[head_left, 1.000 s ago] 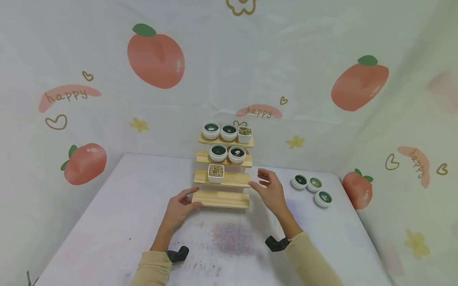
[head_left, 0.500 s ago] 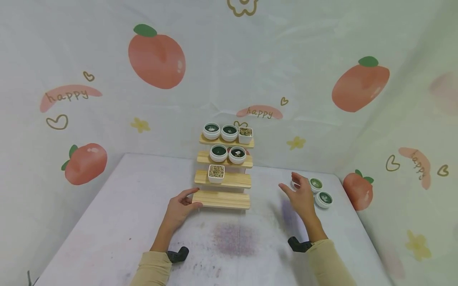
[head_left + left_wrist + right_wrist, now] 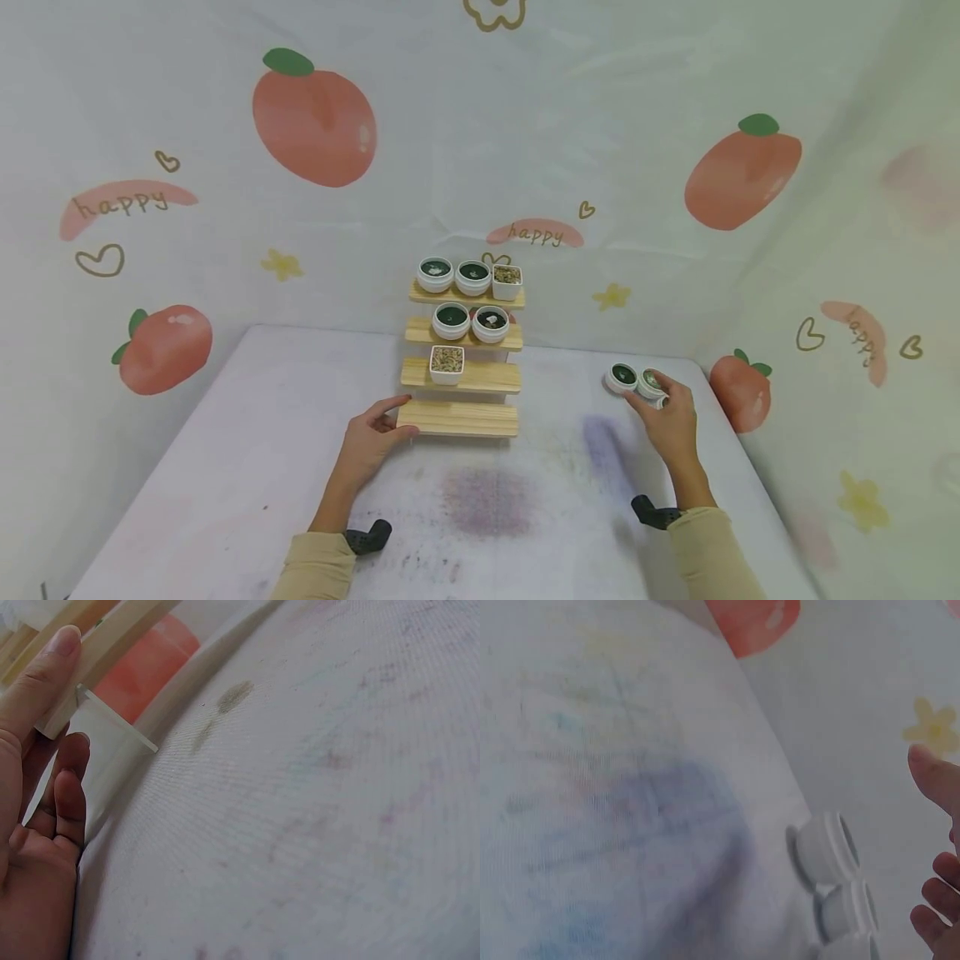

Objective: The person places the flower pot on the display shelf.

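A four-tier stand with wooden shelves (image 3: 459,419) stands at the table's middle. My left hand (image 3: 369,442) pinches the left end of its lowest shelf; in the left wrist view the thumb (image 3: 41,682) lies on the wooden board (image 3: 112,645) and the fingers curl beneath. My right hand (image 3: 672,421) hovers over small round white pots at the right, thumb and fingers apart, holding nothing. One pot with a dark green top (image 3: 622,378) shows left of it; a lighter green pot (image 3: 651,383) is partly covered, and a third is mostly hidden. In the right wrist view the pots (image 3: 829,851) sit below the hand.
Round white pots (image 3: 435,274) and a square pot (image 3: 507,282) stand on the top shelf. Two round pots (image 3: 491,323) are on the second, and a square pot (image 3: 447,365) is on the third. A printed cloth (image 3: 420,125) hangs behind the white table (image 3: 300,375).
My right hand has moved right, away from the stand to above the loose pots. My left hand stays at the lowest shelf. The head view has shifted slightly.
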`<act>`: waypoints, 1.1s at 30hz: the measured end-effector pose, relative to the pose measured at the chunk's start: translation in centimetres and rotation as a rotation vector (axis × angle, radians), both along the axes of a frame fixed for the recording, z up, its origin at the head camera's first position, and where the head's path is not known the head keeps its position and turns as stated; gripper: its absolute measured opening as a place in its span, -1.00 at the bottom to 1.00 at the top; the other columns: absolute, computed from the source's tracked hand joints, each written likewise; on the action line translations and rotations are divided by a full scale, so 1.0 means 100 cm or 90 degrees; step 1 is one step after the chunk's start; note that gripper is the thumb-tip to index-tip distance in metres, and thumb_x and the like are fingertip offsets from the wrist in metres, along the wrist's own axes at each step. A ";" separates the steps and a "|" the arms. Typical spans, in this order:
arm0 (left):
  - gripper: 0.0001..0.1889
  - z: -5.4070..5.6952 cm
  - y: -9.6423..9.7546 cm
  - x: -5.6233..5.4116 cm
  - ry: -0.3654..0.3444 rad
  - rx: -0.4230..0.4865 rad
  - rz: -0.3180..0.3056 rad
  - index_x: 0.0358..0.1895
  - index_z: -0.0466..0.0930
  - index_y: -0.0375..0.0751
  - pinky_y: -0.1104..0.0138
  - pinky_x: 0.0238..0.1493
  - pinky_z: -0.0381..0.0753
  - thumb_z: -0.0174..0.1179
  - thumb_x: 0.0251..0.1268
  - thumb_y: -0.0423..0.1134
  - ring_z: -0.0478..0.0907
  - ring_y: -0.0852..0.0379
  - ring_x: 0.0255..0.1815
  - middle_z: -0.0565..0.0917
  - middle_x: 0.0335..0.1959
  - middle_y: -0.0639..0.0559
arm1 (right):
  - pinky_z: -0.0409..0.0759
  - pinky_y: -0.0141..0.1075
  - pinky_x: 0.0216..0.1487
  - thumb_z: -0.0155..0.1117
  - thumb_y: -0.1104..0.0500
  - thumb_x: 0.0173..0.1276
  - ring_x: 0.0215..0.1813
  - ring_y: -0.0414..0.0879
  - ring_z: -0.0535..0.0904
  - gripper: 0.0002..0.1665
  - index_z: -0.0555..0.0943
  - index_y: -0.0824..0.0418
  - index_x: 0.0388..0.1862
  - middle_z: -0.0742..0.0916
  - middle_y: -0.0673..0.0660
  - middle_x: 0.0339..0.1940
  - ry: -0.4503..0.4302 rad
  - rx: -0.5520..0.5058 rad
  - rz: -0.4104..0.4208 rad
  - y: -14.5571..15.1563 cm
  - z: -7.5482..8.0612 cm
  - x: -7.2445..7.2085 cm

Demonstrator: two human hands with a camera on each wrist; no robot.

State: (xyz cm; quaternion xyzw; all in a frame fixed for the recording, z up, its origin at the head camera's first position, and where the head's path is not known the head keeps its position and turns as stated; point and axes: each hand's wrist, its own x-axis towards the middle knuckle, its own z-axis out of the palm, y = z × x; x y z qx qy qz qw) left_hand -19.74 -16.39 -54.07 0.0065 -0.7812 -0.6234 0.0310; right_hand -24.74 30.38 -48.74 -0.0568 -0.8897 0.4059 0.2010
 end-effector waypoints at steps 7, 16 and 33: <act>-0.38 -0.022 -0.002 -0.010 0.020 0.004 0.012 0.26 0.66 0.03 0.44 -0.35 0.55 0.58 0.04 -0.14 0.55 0.25 -0.40 0.70 -0.32 -0.16 | 0.27 0.21 0.41 0.59 0.14 0.19 0.35 0.39 0.36 -0.16 0.46 0.48 0.35 0.49 0.54 0.25 -0.009 0.018 -0.072 0.025 -0.016 -0.001; -0.38 -0.026 -0.003 -0.010 0.008 -0.002 0.025 0.23 0.68 0.11 0.43 -0.36 0.56 0.61 -0.02 -0.09 0.57 0.22 -0.40 0.70 -0.35 -0.10 | 0.16 0.25 0.49 0.58 0.12 0.19 0.46 0.45 0.26 -0.13 0.42 0.50 0.37 0.44 0.58 0.35 -0.041 0.019 -0.098 0.042 -0.031 -0.003; -0.38 -0.021 -0.002 -0.008 0.017 -0.009 0.028 0.23 0.68 0.09 0.43 -0.35 0.57 0.60 -0.01 -0.12 0.57 0.22 -0.40 0.69 -0.34 -0.09 | 0.20 0.24 0.49 0.55 0.18 0.19 0.44 0.45 0.32 -0.13 0.39 0.56 0.37 0.47 0.60 0.35 -0.050 -0.040 -0.124 0.055 -0.060 -0.006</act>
